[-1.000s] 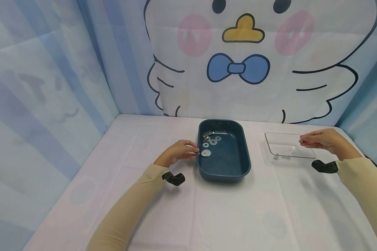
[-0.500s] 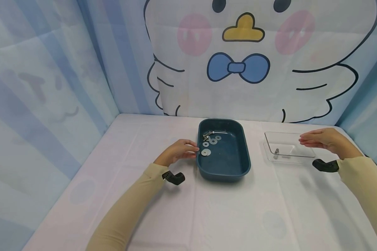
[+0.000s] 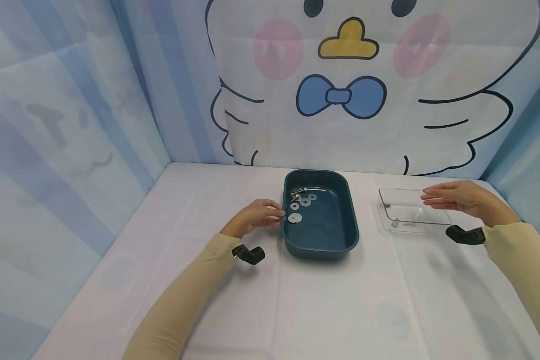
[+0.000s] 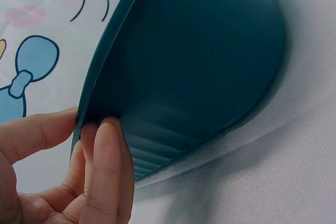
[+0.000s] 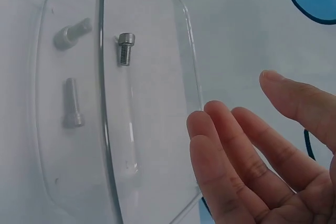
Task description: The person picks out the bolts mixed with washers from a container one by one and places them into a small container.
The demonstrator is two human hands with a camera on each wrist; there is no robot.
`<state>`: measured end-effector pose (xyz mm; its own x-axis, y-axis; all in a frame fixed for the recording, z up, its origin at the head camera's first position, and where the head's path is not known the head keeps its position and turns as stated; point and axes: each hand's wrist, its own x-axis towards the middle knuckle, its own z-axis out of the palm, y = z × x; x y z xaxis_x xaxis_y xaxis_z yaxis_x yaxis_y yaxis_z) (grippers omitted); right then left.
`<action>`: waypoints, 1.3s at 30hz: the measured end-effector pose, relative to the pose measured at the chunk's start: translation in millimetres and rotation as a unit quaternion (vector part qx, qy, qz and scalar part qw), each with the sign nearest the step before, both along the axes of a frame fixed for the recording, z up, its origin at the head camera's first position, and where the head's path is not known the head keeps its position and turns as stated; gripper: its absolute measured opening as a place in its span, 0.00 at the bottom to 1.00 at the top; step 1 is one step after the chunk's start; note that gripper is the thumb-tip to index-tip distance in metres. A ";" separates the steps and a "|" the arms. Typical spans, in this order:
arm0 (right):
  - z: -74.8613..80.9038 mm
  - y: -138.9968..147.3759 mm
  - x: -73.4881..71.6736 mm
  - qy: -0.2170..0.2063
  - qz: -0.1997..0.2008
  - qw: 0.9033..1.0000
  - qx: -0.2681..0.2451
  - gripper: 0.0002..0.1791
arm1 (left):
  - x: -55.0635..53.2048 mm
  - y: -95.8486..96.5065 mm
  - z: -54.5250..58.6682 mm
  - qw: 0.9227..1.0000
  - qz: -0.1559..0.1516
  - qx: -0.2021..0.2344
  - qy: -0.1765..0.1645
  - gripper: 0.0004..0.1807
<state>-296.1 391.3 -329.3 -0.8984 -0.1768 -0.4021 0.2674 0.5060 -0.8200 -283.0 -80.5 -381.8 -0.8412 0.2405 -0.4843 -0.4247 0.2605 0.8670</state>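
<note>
My left hand (image 3: pixel 257 218) pinches the left rim of a dark teal plastic tray (image 3: pixel 328 250); in the left wrist view its fingertips (image 4: pixel 107 129) lie under the rim's lip. Metal bolts (image 3: pixel 297 193) and several flat washers (image 3: pixel 305 203) lie along the tray's left side. Over the right end of a clear plastic box (image 3: pixel 414 231), my right hand (image 3: pixel 461 199) is held with fingers extended and thumb apart, nothing in it. Inside that box, the right wrist view shows a silver socket-head bolt (image 5: pixel 125 49), plus blurred bolt shapes (image 5: pixel 73 103) through the wall.
Both containers stand on a pale cloth-covered table (image 3: pixel 342 310), with a gap between them. Behind rises a printed cloth backdrop (image 3: pixel 297 135), and a blue curtain (image 3: pixel 72 150) hangs at the left. Black camera mounts (image 3: pixel 249 255) are strapped at both wrists.
My right hand has let go of a small bolt into the clear box, its fingers straightening, and has shifted slightly left. My left hand stays at the tray's rim.
</note>
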 end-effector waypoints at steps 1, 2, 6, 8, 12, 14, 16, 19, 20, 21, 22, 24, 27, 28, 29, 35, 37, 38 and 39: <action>1.0 -1.2 -0.2 -0.001 0.002 1.000 -0.004 0.03 | 0.1 -0.1 0.0 1.000 -0.001 0.001 0.001 0.17; 2.0 -2.6 -0.4 0.001 0.005 1.000 -0.003 0.03 | 0.3 -0.1 0.1 1.000 -0.001 0.001 0.003 0.17; 6.0 -8.9 -1.4 0.009 0.016 1.000 0.003 0.12 | 0.5 -0.2 0.0 1.000 -0.003 0.002 0.007 0.18; 8.2 -12.2 -1.7 0.015 0.022 1.000 0.009 0.14 | 0.6 -0.2 0.2 1.000 -0.001 0.002 0.006 0.18; 13.5 -19.5 -1.6 0.021 0.035 0.999 0.007 0.07 | 0.7 0.2 0.2 1.000 0.001 -0.001 0.005 0.17; 16.5 -24.7 -1.1 0.026 0.042 0.999 0.006 0.06 | 0.5 0.4 0.1 1.000 0.001 -0.003 0.004 0.17; 19.7 -30.8 -0.4 0.032 0.051 0.998 0.006 0.07 | 0.2 0.4 0.0 1.000 0.000 -0.004 0.003 0.17; 24.9 -41.7 1.1 0.051 0.069 0.996 0.016 0.14 | 0.0 0.1 -0.2 1.000 -0.001 -0.004 0.003 0.17; 26.5 -45.6 1.5 0.056 0.073 0.996 0.019 0.17 | 0.0 0.0 -0.3 1.000 -0.002 -0.004 0.004 0.17; 28.1 -49.8 1.8 0.059 0.076 0.995 0.020 0.19 | -0.1 0.0 -0.5 1.000 -0.002 -0.004 0.005 0.17; 29.7 -54.4 2.0 0.061 0.077 0.995 0.021 0.21 | 0.0 -0.1 -0.7 1.000 -0.003 -0.004 0.005 0.17; 32.1 -64.2 1.6 0.062 0.083 0.994 0.020 0.24 | 0.0 -0.3 -1.0 1.000 -0.003 -0.004 0.005 0.17; 35.1 -79.8 0.3 0.060 0.086 0.994 0.014 0.28 | 0.0 -0.5 -1.2 1.000 -0.003 -0.003 0.006 0.17; 36.1 -85.2 -0.2 0.061 0.088 0.994 0.013 0.30 | 0.0 -0.7 -1.0 1.000 -0.003 -0.003 0.005 0.17; 37.0 -90.3 -0.7 0.063 0.091 0.994 0.012 0.30 | -0.1 -0.8 -0.9 1.000 -0.003 -0.002 0.005 0.17; 40.4 -121.2 -5.5 0.069 0.107 0.992 0.016 0.30 | 0.4 -0.6 0.3 1.000 -0.002 -0.001 0.007 0.16; 40.0 -131.0 -7.6 0.072 0.115 0.991 0.019 0.29 | 1.1 -0.4 0.5 1.000 -0.003 -0.001 0.009 0.16; 39.6 -135.7 -8.6 0.073 0.117 0.990 0.019 0.29 | 1.5 -0.4 0.4 1.000 -0.005 -0.001 0.011 0.16; 39.1 -140.2 -9.8 0.073 0.120 0.990 0.019 0.28 | 1.7 -0.4 0.3 1.000 -0.006 -0.001 0.013 0.16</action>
